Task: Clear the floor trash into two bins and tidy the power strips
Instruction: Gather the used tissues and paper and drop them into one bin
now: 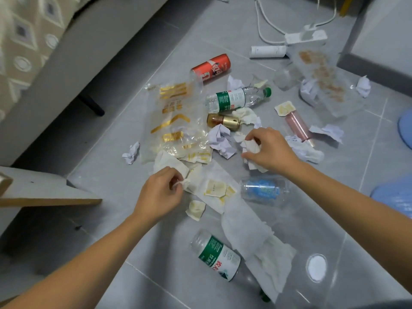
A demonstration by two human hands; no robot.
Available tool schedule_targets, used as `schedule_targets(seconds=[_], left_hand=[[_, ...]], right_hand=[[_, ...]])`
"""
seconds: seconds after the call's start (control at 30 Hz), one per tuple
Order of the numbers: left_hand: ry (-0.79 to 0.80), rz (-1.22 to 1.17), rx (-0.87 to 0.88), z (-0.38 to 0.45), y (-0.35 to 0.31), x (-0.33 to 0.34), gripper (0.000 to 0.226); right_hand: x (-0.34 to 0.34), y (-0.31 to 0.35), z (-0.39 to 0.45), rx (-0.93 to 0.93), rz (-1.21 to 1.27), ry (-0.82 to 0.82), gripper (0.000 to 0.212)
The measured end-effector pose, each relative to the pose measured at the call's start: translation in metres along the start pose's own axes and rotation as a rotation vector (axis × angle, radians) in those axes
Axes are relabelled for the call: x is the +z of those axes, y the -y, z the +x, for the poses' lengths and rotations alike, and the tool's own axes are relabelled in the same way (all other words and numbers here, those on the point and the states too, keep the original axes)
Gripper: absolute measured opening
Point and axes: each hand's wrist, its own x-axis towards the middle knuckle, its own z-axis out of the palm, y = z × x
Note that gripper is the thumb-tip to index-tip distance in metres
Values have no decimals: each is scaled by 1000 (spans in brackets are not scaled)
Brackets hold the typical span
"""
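A grey tiled floor [138, 275] carries the whole litter, and the gold canister [223, 121] near the middle of the heap serves as the mark for the rest. Largest is the long white paper strip [243, 230], running from just nearer the camera than the canister down to a crumpled end far below it. Left of the canister lies a clear plastic bag with gold print [176, 121]; well to its right and farther off lies a second clear wrapper with orange print [323, 79]. Far beyond the canister a white power strip [305, 36] sits with its cable [263, 25] looping away. Just beyond the canister lies a green-labelled water bottle [236, 99], and beyond that a red can [211, 67] on its side. A second green-labelled bottle [216, 255] lies far nearer the camera, beside the strip. A clear cup with blue print [264, 190] lies on its side, nearer than the canister and to the right. A pink tube [297, 126] lies to the canister's right. Blue bin rims [394, 197] show at the far right edge; their contents are hidden.

The right hand [270, 150], just right of and nearer than the canister, curls its fingers round a crumpled tissue [250, 148]. The left hand [160, 195], nearer and left of the canister, pinches the edge of a white napkin [171, 163] at the strip's upper end.
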Motion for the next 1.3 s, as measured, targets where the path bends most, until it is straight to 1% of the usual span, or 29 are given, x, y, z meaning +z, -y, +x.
schedule_targets(seconds=[0.13, 0.23, 0.3, 0.43, 0.53, 0.63, 0.7, 0.73, 0.8, 0.87, 0.9, 0.97, 1.03, 1.1, 1.17, 1.3], left_hand=[[-89, -155, 85, 27, -48, -12, 20], [-82, -221, 204, 50, -101, -13, 21], [-41, -259, 301, 65, -145, -8, 21], [76, -329, 530, 88, -253, 24, 19], [192, -391, 686, 92, -343, 60, 17], [282, -406, 829, 85, -429, 104, 13], [355, -388, 859, 78, -472, 133, 13], [396, -359, 865, 75, -488, 147, 14], [474, -220, 867, 71, -506, 168, 24], [505, -111, 858, 70, -507, 176, 37], [492, -107, 844, 72, -500, 173, 37], [450, -111, 823, 81, -475, 157, 29], [413, -61, 772, 93, -432, 134, 19], [372, -11, 639, 106, -376, 107, 14], [332, 15, 495, 113, -316, 81, 12], [241, 53, 222, 104, -208, 42, 9]], right_hand=[[-37, 10, -18, 37, 108, -95, 43], [-82, 9, -46, 90, 211, -225, 40], [-119, 1, -73, 125, 228, -329, 39], [-202, -32, -146, 230, 164, -588, 31], [-254, -73, -210, 384, 125, -767, 29], [-281, -117, -272, 566, 67, -877, 28], [-281, -144, -301, 686, 22, -887, 29], [-278, -156, -312, 750, 2, -853, 31], [-266, -175, -327, 860, -9, -700, 42], [-255, -183, -335, 922, -2, -559, 55], [-251, -184, -336, 929, -19, -544, 55], [-245, -178, -330, 887, -87, -586, 44], [-236, -162, -311, 799, -103, -635, 33], [-223, -138, -279, 695, -43, -640, 28], [-201, -111, -242, 568, 11, -589, 24], [-142, -60, -165, 369, 52, -341, 22]])
